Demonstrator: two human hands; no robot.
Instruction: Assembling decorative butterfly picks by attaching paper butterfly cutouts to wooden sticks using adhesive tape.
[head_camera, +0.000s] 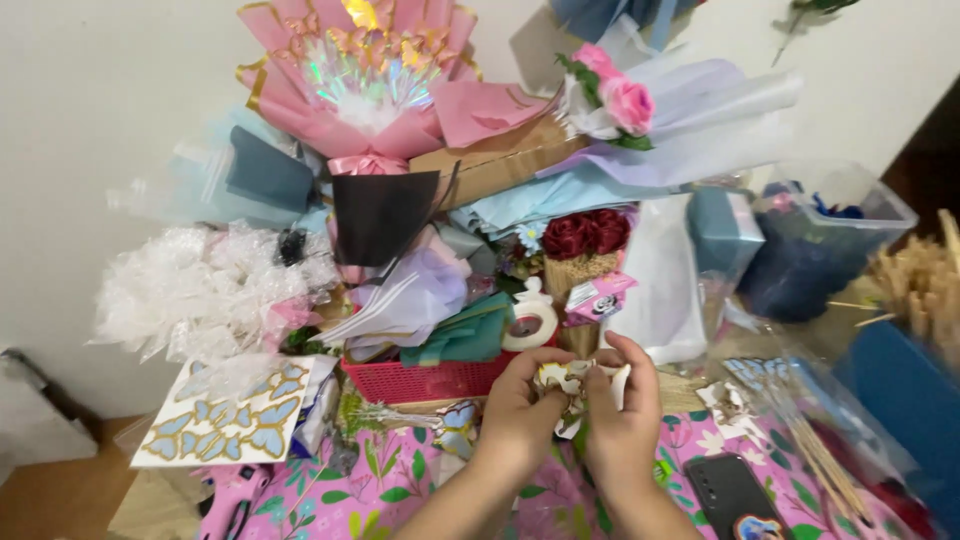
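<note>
Both hands meet just in front of the red basket (430, 380), working a small white-and-gold paper butterfly (570, 378). The left hand (520, 395) has its fingers curled shut on the butterfly's left side; the right hand (622, 400) pinches the other side between thumb and fingertips. To handle this well, I judge a light grip at the edges is best, so the thin wings do not crease, with both hands kept close over the counter (400, 480) and its pink floral cover.

The red basket holds folded teal and lilac paper, and a roll of tape (530, 322) rests at its right end. Behind the basket a small woven holder carries dark red roses (587, 233). Far right of the basket, a clear plastic box (830, 235) holds something dark blue; I cannot tell what. Left of the basket lies a sheet of blue butterfly stickers (235, 420). Right of it, near the front, lies a dark phone (730, 495).
</note>
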